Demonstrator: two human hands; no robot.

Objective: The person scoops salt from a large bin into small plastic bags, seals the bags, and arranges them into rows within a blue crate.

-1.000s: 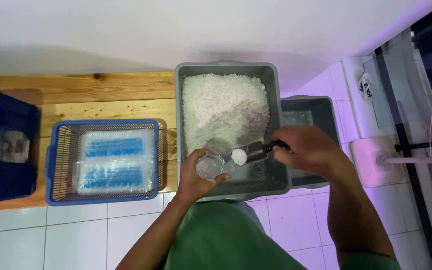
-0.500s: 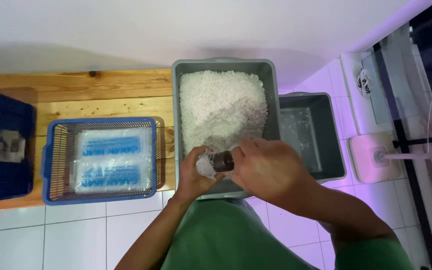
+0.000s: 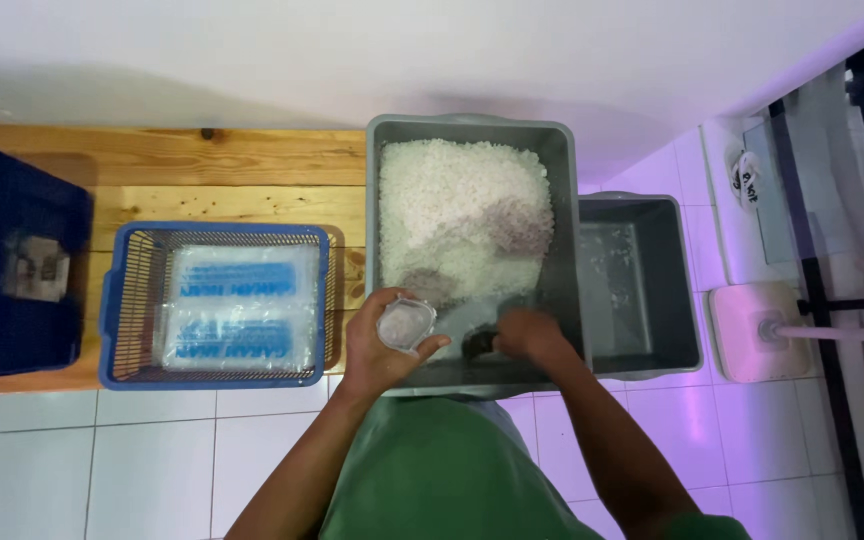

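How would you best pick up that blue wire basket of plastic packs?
Judging by its shape, take the blue basket by its solid rim at the two short ends, coming from above. The rim is thick and rounded, the mesh walls are thin, and the packs fill the middle.

A: dark scoop mostly hidden under right hand, shape unclear.
B: ack. dark blue crate cut off at left edge, contents blurred. Small clear cup fill too small to tell.
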